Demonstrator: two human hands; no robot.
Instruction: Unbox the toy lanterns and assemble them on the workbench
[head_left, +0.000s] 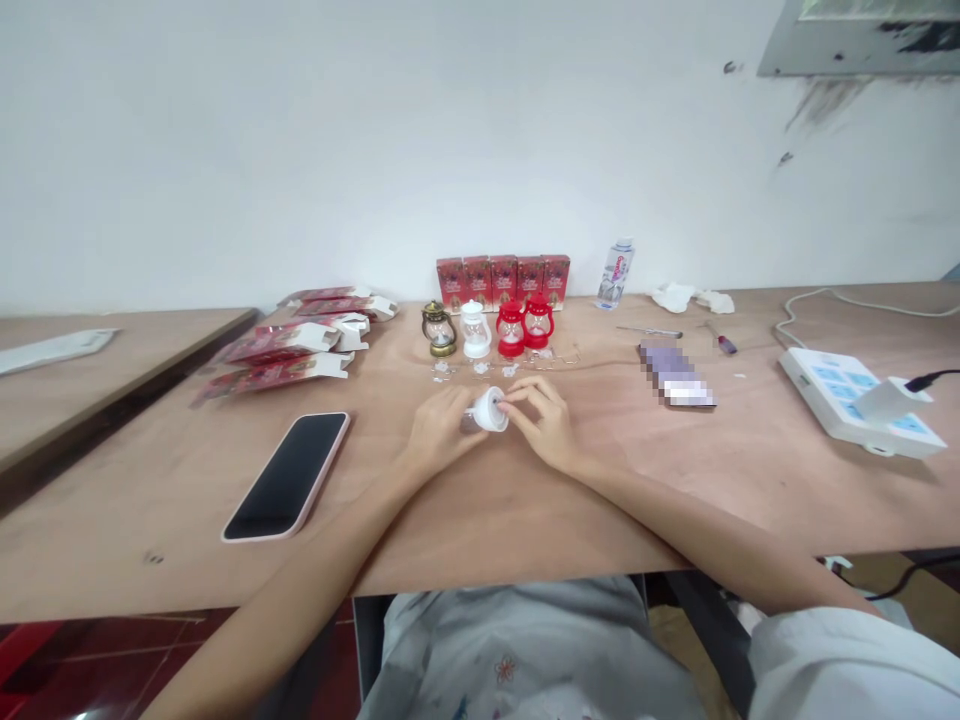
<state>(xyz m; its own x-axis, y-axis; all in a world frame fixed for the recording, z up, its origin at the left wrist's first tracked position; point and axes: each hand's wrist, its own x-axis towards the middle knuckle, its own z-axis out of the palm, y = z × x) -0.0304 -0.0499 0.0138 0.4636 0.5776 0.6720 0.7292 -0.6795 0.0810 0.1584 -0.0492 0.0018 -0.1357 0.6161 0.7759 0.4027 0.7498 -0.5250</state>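
Tipped on its side, a small white lantern (490, 412) has its round base turned towards the right. My left hand (437, 430) is closed around its clear body, partly hiding it. At the base, my right hand (549, 424) has its thumb and fingertips pinched together; what they hold, if anything, is too small to make out. Just behind my hands stand a bronze lantern (440, 332), another white lantern (475, 332) and two red lanterns (511, 330). Small white pieces (483, 368) and thin wire bits lie in front of them.
Several red boxes (502, 282) stand against the wall, with flattened red cartons (289, 345) to the left. A phone (289, 478) lies front left, another phone (676, 376) right. Also right are a bottle (615, 274), a screwdriver (724, 342), crumpled tissue (675, 297) and a power strip (847, 395).
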